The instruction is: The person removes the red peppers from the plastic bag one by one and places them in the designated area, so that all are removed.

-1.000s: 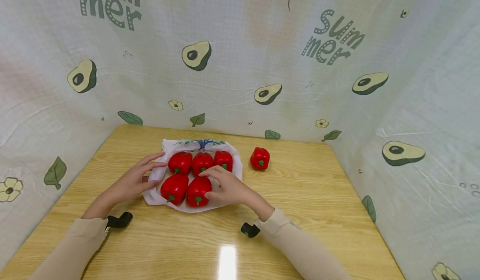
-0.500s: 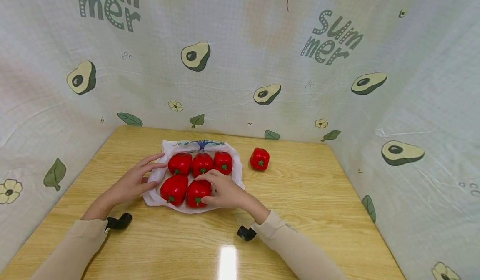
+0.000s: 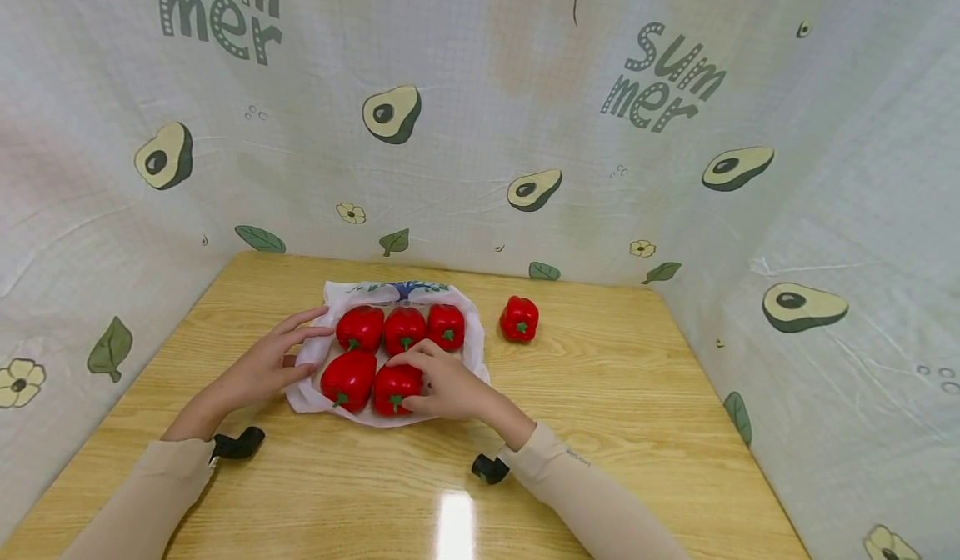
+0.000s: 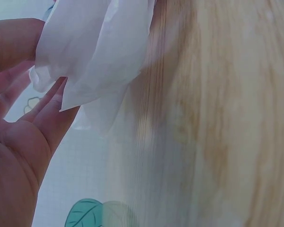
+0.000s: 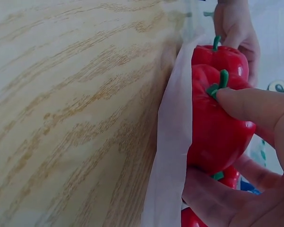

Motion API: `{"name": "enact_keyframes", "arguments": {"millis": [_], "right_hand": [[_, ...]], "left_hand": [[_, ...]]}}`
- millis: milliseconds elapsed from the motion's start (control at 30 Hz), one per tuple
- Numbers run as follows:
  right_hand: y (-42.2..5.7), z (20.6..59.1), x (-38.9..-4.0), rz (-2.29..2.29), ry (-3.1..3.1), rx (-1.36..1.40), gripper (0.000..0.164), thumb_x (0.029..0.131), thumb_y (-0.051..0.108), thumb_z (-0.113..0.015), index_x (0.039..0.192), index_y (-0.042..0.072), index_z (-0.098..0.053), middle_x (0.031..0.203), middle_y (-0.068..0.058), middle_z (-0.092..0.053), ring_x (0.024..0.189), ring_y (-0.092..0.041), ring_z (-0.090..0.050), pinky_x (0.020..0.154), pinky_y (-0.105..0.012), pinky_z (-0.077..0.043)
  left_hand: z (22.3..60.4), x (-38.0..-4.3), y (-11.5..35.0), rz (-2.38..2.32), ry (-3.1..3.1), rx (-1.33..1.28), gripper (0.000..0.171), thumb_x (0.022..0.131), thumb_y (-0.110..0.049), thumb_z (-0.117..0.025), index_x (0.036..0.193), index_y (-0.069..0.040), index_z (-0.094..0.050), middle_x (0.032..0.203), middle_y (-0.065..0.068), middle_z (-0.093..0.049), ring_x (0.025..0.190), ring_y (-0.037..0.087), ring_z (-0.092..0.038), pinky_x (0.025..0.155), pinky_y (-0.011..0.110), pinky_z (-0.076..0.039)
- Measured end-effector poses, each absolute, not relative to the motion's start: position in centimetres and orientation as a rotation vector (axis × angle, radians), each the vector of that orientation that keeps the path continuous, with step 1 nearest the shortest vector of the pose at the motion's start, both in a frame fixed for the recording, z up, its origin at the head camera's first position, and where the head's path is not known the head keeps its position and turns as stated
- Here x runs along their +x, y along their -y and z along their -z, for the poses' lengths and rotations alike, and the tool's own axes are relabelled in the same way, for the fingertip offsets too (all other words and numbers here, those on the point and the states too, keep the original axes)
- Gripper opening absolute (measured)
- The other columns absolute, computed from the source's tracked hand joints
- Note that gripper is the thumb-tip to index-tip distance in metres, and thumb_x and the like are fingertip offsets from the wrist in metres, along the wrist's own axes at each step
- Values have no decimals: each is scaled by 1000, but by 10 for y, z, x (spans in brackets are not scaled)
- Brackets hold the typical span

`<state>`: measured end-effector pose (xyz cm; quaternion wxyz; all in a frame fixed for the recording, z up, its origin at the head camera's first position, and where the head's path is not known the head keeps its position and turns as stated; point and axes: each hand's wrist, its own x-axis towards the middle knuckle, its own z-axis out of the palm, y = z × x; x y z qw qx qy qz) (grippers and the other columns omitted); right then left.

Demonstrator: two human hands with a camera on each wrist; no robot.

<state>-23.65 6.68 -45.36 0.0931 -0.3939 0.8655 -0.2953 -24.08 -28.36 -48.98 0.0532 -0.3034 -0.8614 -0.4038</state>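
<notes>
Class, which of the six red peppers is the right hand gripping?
The right-side pepper in the near row of the white bag: the right hand has thumb and fingers around it; the other five peppers are not gripped.

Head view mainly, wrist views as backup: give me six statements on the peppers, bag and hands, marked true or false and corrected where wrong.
1. Five red bell peppers sit in the white bag. True.
2. The loose bell pepper lies on the wooden table. True.
3. The loose bell pepper is left of the bag. False: it is to the right.
4. The right hand has thumb and fingers on the front-right bell pepper. True.
5. Each hand grips a bell pepper. False: the left hand is at the bag's left edge.
6. The bag is plain. False: a blue tree print shows.
</notes>
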Motion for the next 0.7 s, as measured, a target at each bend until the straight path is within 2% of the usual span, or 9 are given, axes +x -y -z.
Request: {"name": "enact_keyframes", "arguments": {"millis": [233,567,700], "right_hand": [[-64,455,-236,845,-2619,-1176,50,94,17,-81,141,22,-64,124,-1,-53,82,-6,-54,74,-16,-52],[-61,458,-235,824,-2666,-1139,50,91,14,-82,137,24,-63,119,0,-51,99,-9,-52,81,-17,-51],[-60,459,-235,829,-2665,-1116,51,92,14,-83,137,25,-63,118,0,-51,100,-10,-52,81,-18,-51]], "left_hand": [[488,-240,282,1215,2611,-919,59,89,10,-79,144,-2,-61,168,22,-31,142,49,-39,85,43,-64],[486,-238,282,1256,2593,-948,58,89,10,-78,143,0,-61,168,23,-31,142,51,-39,85,45,-63],[487,-238,283,1243,2609,-929,59,89,10,-78,144,-1,-61,168,22,-31,142,50,-39,86,44,-63]]}}
